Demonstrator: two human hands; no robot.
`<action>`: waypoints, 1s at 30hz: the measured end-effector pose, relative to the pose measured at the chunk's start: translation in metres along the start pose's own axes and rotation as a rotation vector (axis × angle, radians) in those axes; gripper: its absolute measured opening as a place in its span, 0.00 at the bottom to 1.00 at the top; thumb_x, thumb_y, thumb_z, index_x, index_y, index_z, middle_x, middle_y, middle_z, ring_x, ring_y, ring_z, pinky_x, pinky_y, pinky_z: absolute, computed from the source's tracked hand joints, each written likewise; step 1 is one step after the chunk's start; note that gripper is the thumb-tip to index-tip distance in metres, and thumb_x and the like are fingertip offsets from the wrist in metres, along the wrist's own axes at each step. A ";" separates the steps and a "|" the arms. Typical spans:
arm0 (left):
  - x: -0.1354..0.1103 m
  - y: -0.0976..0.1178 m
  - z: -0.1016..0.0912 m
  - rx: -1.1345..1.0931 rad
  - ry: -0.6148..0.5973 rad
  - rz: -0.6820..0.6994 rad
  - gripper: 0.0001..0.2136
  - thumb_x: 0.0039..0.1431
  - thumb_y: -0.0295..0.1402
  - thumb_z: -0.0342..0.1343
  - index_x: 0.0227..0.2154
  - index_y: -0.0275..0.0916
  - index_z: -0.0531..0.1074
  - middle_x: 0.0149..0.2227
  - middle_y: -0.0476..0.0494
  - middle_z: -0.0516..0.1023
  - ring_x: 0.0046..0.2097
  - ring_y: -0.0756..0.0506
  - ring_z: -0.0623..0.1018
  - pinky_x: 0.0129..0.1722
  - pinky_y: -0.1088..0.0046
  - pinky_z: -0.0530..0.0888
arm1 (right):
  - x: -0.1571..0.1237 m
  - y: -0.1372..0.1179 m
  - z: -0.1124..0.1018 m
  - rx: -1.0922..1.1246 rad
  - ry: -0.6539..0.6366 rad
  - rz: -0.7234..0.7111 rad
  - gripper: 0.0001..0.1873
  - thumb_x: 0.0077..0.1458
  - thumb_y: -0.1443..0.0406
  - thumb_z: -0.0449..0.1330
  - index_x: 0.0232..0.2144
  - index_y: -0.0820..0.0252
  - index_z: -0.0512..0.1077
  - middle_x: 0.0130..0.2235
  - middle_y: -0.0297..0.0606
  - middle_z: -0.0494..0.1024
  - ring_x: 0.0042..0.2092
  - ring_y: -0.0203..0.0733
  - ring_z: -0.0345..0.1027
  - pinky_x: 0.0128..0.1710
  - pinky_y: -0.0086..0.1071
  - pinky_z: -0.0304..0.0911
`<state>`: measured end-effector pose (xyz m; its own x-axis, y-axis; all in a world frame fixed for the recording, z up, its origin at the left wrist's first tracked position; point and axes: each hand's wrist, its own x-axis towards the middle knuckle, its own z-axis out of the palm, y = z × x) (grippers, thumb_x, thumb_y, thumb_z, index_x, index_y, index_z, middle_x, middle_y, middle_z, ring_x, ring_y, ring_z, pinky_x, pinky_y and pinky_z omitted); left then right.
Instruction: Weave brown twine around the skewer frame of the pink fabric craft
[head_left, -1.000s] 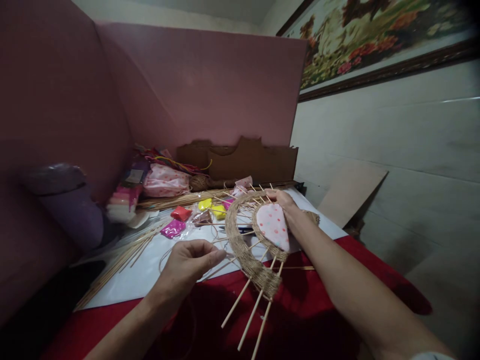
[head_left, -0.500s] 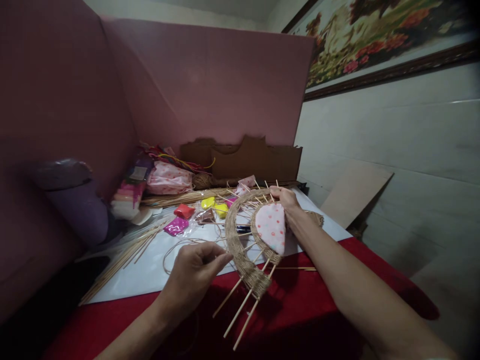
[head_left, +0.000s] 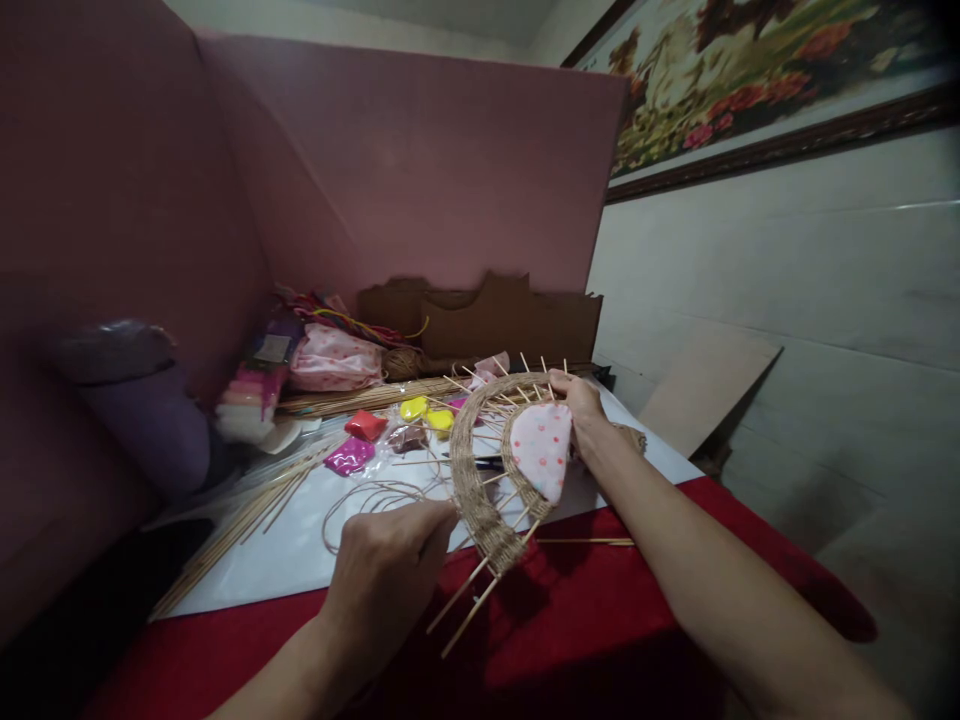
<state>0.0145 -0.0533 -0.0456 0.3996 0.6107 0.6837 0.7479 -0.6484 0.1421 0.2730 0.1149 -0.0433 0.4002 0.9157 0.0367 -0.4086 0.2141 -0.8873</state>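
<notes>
A half-round frame of thin wooden sticks is woven with an outer band of brown twine (head_left: 469, 450) and an inner twine arc around a pale pink dotted fabric piece (head_left: 541, 450). My right hand (head_left: 579, 402) grips the frame at its far right end, fingers closed around the woven edge. On the near left side, my left hand (head_left: 394, 560) is closed in a pinch right against the outer band. What lies between its fingertips is hidden. Bare stick ends (head_left: 465, 610) jut toward me below the band. Loose loops of twine (head_left: 360, 495) lie behind my left hand.
Small red, yellow and purple packets (head_left: 351, 457) lie on the white sheet (head_left: 247, 560) over a red cloth (head_left: 600, 600). Bundled sticks (head_left: 225, 530) lie at left. Behind are a dotted fabric bundle (head_left: 337, 358), a twine ball (head_left: 403, 362) and cardboard (head_left: 510, 320).
The woven frame has turned and tilted a little, its near stick ends shifting left and up. My left hand has rolled so its back hides the fingertips; my right hand keeps its hold.
</notes>
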 end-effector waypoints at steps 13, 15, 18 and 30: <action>0.007 -0.005 -0.012 0.200 0.069 0.033 0.09 0.56 0.32 0.53 0.25 0.40 0.76 0.22 0.48 0.76 0.25 0.50 0.75 0.26 0.77 0.66 | -0.009 -0.004 0.003 -0.043 -0.223 0.086 0.12 0.44 0.73 0.58 0.34 0.60 0.70 0.20 0.32 0.71 0.17 0.34 0.61 0.16 0.28 0.60; 0.009 -0.006 -0.015 0.216 0.070 0.009 0.09 0.56 0.34 0.53 0.24 0.41 0.76 0.22 0.49 0.75 0.25 0.50 0.74 0.25 0.77 0.64 | -0.009 -0.005 0.004 -0.049 -0.251 0.109 0.12 0.45 0.73 0.58 0.35 0.60 0.69 0.21 0.32 0.71 0.18 0.34 0.62 0.16 0.28 0.60; 0.012 -0.011 -0.017 0.136 0.049 -0.067 0.08 0.55 0.36 0.54 0.25 0.42 0.76 0.23 0.50 0.77 0.26 0.49 0.75 0.26 0.76 0.65 | -0.008 -0.008 0.004 -0.053 -0.276 0.142 0.11 0.45 0.75 0.57 0.34 0.61 0.69 0.21 0.32 0.72 0.18 0.33 0.63 0.17 0.27 0.60; 0.014 -0.005 -0.018 -0.772 -0.175 -0.500 0.11 0.49 0.40 0.59 0.25 0.37 0.77 0.20 0.47 0.73 0.20 0.53 0.64 0.19 0.78 0.63 | -0.012 -0.011 0.007 -0.009 -0.400 0.251 0.11 0.47 0.75 0.55 0.34 0.60 0.70 0.24 0.33 0.74 0.18 0.33 0.62 0.16 0.26 0.58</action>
<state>0.0070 -0.0494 -0.0236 0.2474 0.9191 0.3066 0.3205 -0.3763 0.8693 0.2669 0.1034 -0.0305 -0.0586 0.9983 -0.0068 -0.4440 -0.0322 -0.8954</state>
